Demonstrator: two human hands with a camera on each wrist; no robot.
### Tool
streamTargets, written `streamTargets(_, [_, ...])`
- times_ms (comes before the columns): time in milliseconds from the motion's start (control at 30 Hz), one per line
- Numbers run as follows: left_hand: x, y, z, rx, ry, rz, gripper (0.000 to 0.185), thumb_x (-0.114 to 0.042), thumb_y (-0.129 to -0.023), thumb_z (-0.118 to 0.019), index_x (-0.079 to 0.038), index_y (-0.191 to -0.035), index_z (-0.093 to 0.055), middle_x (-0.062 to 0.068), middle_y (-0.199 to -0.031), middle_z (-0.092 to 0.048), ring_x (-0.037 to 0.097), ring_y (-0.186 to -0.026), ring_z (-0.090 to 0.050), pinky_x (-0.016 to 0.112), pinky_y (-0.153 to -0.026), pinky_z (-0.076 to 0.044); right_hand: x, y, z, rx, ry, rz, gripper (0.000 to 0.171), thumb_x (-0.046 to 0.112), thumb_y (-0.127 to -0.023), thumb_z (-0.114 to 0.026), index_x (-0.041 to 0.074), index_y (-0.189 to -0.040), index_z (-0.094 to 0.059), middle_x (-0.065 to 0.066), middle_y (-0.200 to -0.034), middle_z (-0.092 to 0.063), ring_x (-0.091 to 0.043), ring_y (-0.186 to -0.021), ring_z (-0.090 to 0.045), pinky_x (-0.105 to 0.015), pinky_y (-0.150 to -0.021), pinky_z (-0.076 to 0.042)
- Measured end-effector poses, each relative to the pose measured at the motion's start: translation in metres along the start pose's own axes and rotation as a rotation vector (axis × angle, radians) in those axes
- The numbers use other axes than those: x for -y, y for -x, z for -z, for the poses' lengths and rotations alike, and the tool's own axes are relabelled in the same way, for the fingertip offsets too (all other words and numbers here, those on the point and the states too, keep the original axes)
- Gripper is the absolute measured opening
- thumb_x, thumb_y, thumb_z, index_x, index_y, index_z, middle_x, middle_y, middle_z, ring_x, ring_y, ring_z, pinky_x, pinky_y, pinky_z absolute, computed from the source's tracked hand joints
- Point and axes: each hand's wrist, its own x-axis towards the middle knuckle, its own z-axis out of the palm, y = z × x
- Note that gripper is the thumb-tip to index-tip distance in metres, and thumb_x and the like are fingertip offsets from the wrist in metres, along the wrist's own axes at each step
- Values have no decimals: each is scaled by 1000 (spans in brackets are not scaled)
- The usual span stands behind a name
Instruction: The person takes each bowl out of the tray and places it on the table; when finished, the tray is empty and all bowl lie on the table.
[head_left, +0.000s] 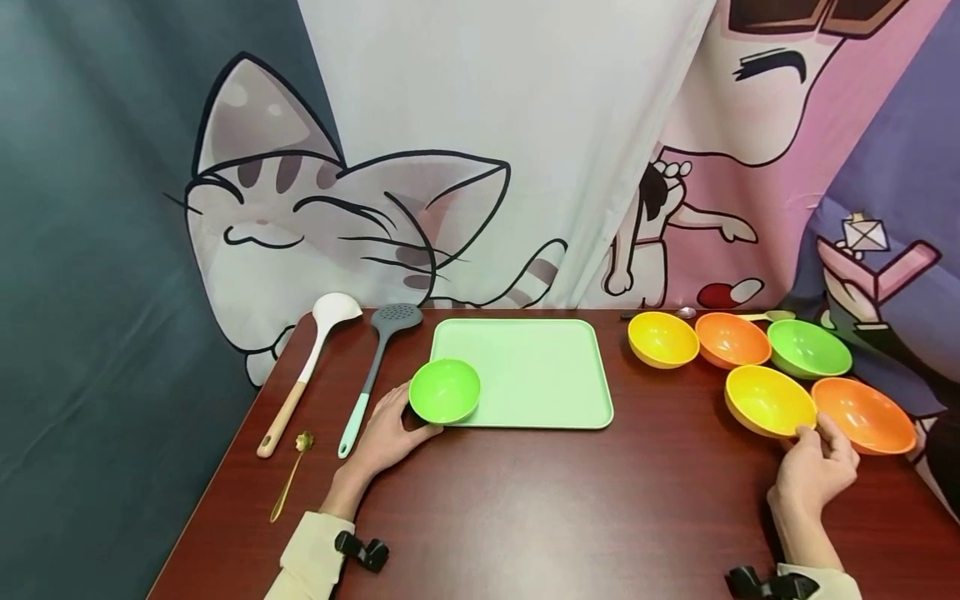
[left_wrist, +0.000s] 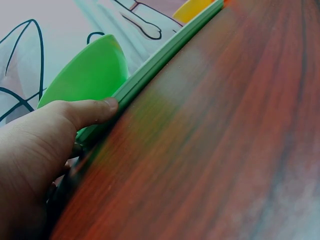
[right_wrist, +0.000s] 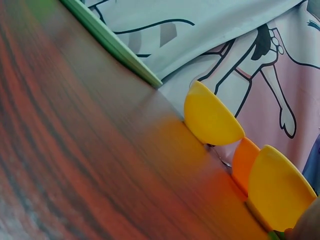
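My left hand (head_left: 392,432) holds a green bowl (head_left: 446,392) at the front left corner of the pale green tray (head_left: 536,375). Its fingers are along the bowl's left side, and the thumb (left_wrist: 95,111) lies across the front beside the tray's edge. Over on the right, my right hand (head_left: 816,471) pinches the front right rim of a yellow bowl (head_left: 770,402) between thumb and fingers. An orange bowl (head_left: 864,415) sits just right of that hand. The right wrist view catches only a bit of the hand beside the yellow bowl (right_wrist: 277,192).
Behind stand another yellow bowl (head_left: 663,340), an orange bowl (head_left: 732,340) and a green bowl (head_left: 810,348), with spoons (head_left: 772,316) beyond them. At left lie a white ladle (head_left: 307,371), a grey slotted turner (head_left: 375,362) and a small gold spoon (head_left: 291,479). A printed curtain hangs behind the table.
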Motion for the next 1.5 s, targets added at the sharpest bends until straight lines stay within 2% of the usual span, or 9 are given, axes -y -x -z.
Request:
streamTargets(267, [-1,-4,0,-1,-9,-13,88,-42,-78,-84,-15,-151,-44,12,-152,-48,31,-143,-43,57,-120,-29,2,2,0,-34,67,81,33,-4,-92,-53,10,-117,-68,7,-108,-47,-3,-89,-50,-5,-67,-51])
streamTargets(433, [-1,-3,-2,1,-9,-5,88,-42,-78,-84,-15,-151,-44,12,-152,-48,31,-143,-43,56,-120,-28,4,6,2,-53,136,118,34,-3,-91,-57,15,-117,-69,10,-107,-47,0,-98,-50,-8,-82,-44])
streamTargets(567, [-1,-2,-3,13,-6,10,88,-43,-78,-83,-14,-151,-44,12,-152,-48,31,-144,-42,56,-121,-27,8,10,1,-48,139,209,34,-6,-89,-57,15,-113,-69,10,-108,-50,-3,-104,-54,-10,-87,-40])
streamTargets(733, [-1,0,-3,10,-1,14,88,-43,-78,-83,-15,-152,-44,12,-152,-48,31,-144,-42,56,-121,-27,15,22,-10,-1,202,328,33,-5,-88,-58,12,-113,-71,11,-105,-54,-3,-100,-56,-14,-83,-38])
streamTargets(933, [-1,2,-1,-10,13,-6,87,-41,-78,-84,-16,-151,-45,11,-152,-49,32,-143,-43,57,-119,-28,15,44,-29,157,338,423,29,2,-91,-61,9,-118,-70,19,-102,-56,-1,-98,-56,-15,-79,-39])
streamTargets(1100, [0,3,-1,-18,10,-19,88,-42,-78,-84,-15,-152,-44,12,-152,-48,32,-143,-43,57,-119,-29,9,63,-46,322,386,445,26,3,-93,-62,7,-117,-69,18,-104,-59,-1,-98,-56,-12,-78,-44])
streamTargets(1333, [-1,0,0,-14,2,-20,87,-42,-78,-84,-15,-151,-44,11,-152,-49,30,-143,-43,56,-120,-29,10,108,-77,613,421,388,26,-3,-94,-60,-8,-119,-63,9,-103,-62,0,-92,-57,-9,-79,-45])
streamTargets(1500, [-2,-3,0,-11,-1,-25,86,-41,-78,-84,-15,-150,-46,12,-151,-50,31,-142,-44,57,-119,-29,8,138,-97,783,472,338,26,-3,-94,-59,-9,-119,-62,10,-103,-63,-2,-91,-59,-8,-81,-47])
